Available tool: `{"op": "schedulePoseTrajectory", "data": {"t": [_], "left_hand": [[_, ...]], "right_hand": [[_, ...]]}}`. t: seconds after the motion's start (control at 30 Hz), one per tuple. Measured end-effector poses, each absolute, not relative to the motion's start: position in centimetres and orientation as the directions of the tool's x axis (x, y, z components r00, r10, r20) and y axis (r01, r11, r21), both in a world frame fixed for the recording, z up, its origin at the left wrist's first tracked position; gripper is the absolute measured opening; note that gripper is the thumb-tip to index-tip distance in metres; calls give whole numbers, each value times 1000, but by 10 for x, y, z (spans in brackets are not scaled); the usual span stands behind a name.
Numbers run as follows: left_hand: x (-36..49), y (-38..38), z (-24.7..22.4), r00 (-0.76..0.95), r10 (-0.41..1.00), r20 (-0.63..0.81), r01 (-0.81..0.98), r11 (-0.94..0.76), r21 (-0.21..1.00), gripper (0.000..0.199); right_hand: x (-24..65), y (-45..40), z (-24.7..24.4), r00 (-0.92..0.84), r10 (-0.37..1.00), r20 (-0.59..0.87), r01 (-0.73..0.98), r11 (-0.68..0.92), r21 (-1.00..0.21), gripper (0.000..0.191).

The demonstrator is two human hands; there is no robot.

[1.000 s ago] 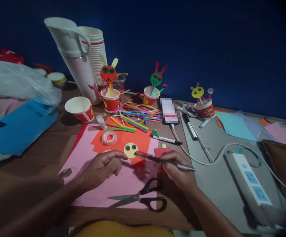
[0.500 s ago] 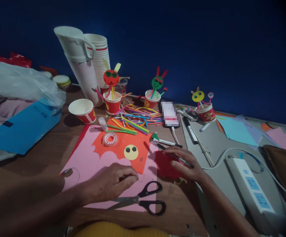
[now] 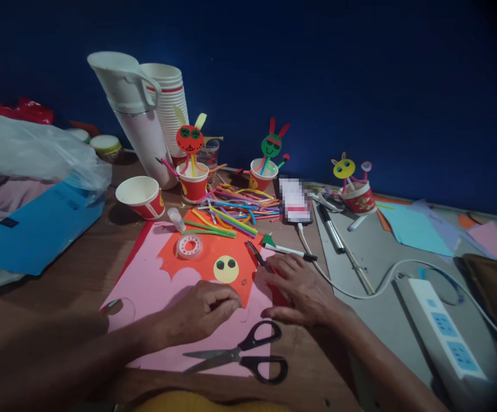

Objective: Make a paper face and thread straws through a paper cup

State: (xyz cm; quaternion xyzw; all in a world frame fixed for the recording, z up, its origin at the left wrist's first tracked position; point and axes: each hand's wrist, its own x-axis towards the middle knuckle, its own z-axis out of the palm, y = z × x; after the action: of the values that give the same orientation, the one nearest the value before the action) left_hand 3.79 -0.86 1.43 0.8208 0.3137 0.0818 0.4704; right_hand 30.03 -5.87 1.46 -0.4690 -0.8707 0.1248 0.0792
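My left hand [image 3: 203, 312] rests on the pink paper [image 3: 166, 355] with its fingers curled in; nothing shows in it. My right hand [image 3: 295, 289] lies flat with fingers spread, over a mostly covered piece of red paper [image 3: 279, 296]. A dark pen [image 3: 255, 252] runs to its fingertips, its other end hidden. Orange paper [image 3: 175, 260] with a scalloped edge lies on the pink sheet. A pale yellow disc [image 3: 225, 269] with two dark eyes is on it. Partly opened black-handled scissors [image 3: 240, 356] lie below my hands.
A tape roll [image 3: 189, 246] and several pipe cleaners [image 3: 240, 206] lie ahead. Paper cups [image 3: 141, 197] stand behind, some holding paper-faced figures [image 3: 271, 146]. A white marker [image 3: 289, 250], phone [image 3: 295, 200], cable [image 3: 381, 286] and power strip [image 3: 446, 332] are to the right. A flask [image 3: 139, 131] stands back left.
My right hand has moved left and flattened, its fingers spreading over the red paper. The dark pen has shifted left. My left hand stays curled on the pink paper.
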Motion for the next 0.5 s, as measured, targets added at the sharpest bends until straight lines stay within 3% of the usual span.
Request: {"op": "schedulePoseTrajectory", "data": {"t": [0.17,0.23,0.33,0.4,0.5], "left_hand": [[36,-4,13,786,601,-147,424,-351,835,27],[35,-1,13,791,597,-133,421,-375,826,27],[35,2,14,819,572,-50,369,-458,809,28],[35,0,17,847,531,30,301,-526,795,28],[36,-6,19,880,463,107,221,-599,770,30]], "right_hand": [[303,-58,15,-568,819,73,771,562,-301,68],[305,-54,15,-517,846,132,795,532,-291,55],[307,-40,13,-238,940,246,933,291,-212,29],[307,-29,10,-94,962,255,978,137,-154,28],[304,-16,6,-52,977,208,991,75,-107,28]]}}
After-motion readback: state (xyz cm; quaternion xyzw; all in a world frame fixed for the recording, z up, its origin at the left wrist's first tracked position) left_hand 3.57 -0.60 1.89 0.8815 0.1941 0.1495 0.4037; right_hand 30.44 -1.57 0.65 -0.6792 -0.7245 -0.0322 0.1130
